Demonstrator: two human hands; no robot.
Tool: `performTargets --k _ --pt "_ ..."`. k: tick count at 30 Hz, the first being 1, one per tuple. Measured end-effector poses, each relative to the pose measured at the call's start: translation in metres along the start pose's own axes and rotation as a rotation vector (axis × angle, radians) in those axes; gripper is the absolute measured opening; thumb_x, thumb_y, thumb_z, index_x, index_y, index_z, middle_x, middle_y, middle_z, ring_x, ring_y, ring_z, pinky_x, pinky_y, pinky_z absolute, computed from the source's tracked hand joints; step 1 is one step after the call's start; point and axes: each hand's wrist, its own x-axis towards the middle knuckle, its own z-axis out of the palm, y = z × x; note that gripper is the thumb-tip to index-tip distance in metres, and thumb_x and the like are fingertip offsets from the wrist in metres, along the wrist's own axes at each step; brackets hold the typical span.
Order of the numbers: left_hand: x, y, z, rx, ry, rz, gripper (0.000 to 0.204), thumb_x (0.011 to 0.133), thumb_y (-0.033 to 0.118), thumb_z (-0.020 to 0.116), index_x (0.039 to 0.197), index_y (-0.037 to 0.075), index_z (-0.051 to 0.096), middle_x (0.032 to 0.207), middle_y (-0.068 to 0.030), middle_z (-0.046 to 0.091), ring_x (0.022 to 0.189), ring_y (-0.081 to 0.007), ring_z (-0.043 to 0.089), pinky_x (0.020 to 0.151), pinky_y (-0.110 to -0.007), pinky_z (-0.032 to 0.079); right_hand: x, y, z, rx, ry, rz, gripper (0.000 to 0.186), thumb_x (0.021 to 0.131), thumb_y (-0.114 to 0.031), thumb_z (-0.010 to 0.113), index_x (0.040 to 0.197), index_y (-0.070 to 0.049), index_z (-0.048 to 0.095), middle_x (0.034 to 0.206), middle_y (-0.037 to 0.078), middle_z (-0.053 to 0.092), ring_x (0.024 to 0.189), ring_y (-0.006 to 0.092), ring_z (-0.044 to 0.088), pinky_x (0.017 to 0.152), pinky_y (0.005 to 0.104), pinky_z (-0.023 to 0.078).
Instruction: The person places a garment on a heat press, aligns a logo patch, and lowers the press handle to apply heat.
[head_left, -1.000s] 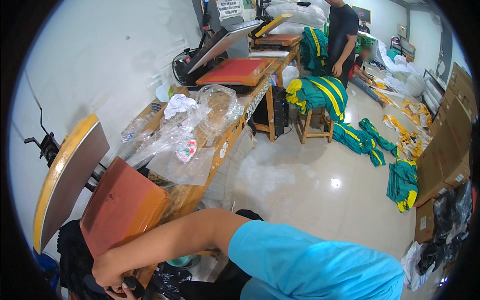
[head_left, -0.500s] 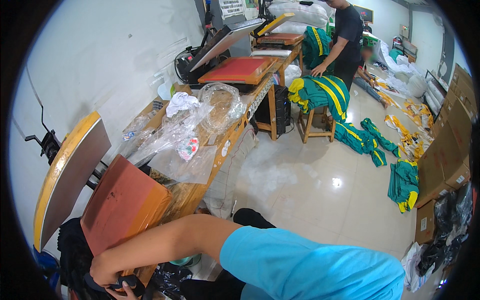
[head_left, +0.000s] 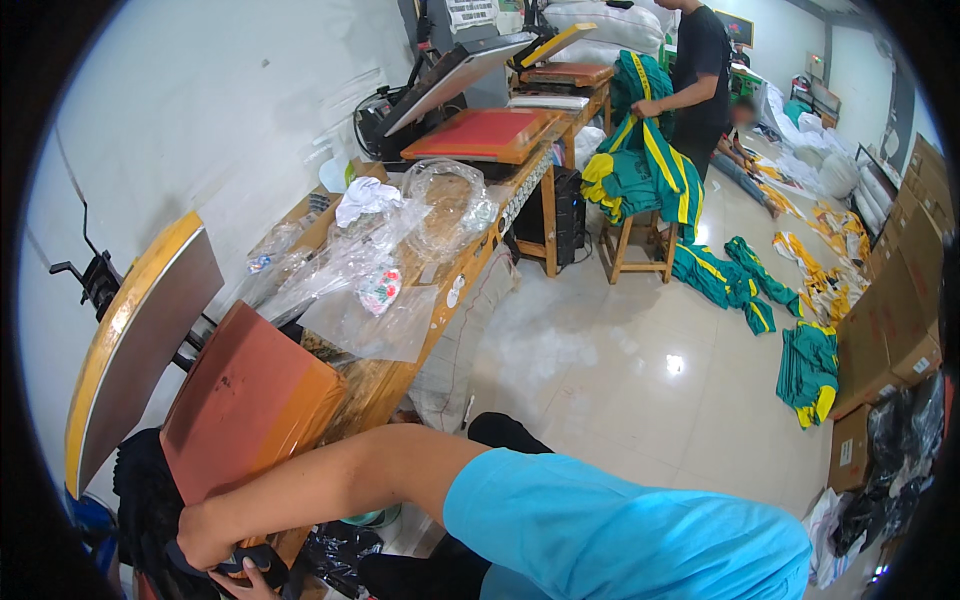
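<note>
We are gripping black garment [head_left: 150,500] with both hands, right hand [head_left: 205,535] and left hand [head_left: 250,578], fingers clenched on fabric, beside orange press platen [head_left: 245,400]; two cardboard boxes [head_left: 900,330] standing at right.

Right hand [head_left: 205,535] has dropped lower and pulled in toward the body, gripping the black fabric [head_left: 150,500] below the orange press pad [head_left: 250,400]. Second hand's fingers [head_left: 245,580] have come into view at the bottom edge, under the same fabric; a second ago only one hand showed. Forearm sits flatter across the frame. The person in the black shirt [head_left: 700,60] at the far press has leaned toward the green-and-yellow garments [head_left: 640,165].
</note>
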Motion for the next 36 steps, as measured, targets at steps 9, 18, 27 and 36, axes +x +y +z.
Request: performTargets --k 9,18,27,36 --pt "0.001 -0.054 -0.022 0.098 0.072 -0.023 0.094 0.094 0.031 0.082 0.168 0.000 0.032 0.155 -0.0180 0.050 0.137 -0.0276 0.051 0.115 -0.039 0.040 -0.005 -0.013 -0.007 0.017 0.066 -0.027 0.021 0.083 -0.021 0.073 0.095 -0.008 0.084 0.099 0.020 0.081 0.093 0.0376 0.079 0.075 0.0537 0.064" --pt "0.000 0.053 0.013 -0.249 0.003 -0.074 0.089 0.080 0.032 0.088 0.151 0.002 0.043 0.142 -0.0128 0.052 0.139 -0.0250 0.046 0.122 -0.040 0.032 -0.055 -0.003 -0.041 0.212 0.117 -0.036 0.035 0.090 -0.005 0.067 0.121 -0.015 0.081 0.113 0.013 0.071 0.107 0.0373 0.073 0.088 0.0478 0.060" --pt "-0.002 0.054 0.005 -0.322 -0.025 -0.146 0.083 0.082 0.021 0.088 0.148 0.004 0.040 0.137 -0.0090 0.052 0.135 -0.0217 0.051 0.121 -0.038 0.034 -0.046 -0.004 -0.044 0.355 0.023 -0.018 0.025 0.092 -0.005 0.064 0.111 -0.008 0.082 0.111 0.015 0.073 0.109 0.0367 0.073 0.091 0.0491 0.058" --pt "-0.001 0.054 0.004 -0.307 -0.036 -0.145 0.086 0.082 0.018 0.087 0.150 0.003 0.037 0.140 -0.0111 0.053 0.138 -0.0232 0.051 0.121 -0.039 0.035 -0.042 -0.009 -0.046 0.222 0.082 -0.054 0.015 0.091 -0.012 0.069 0.099 -0.005 0.079 0.103 0.014 0.074 0.102 0.0361 0.073 0.085 0.0488 0.058"
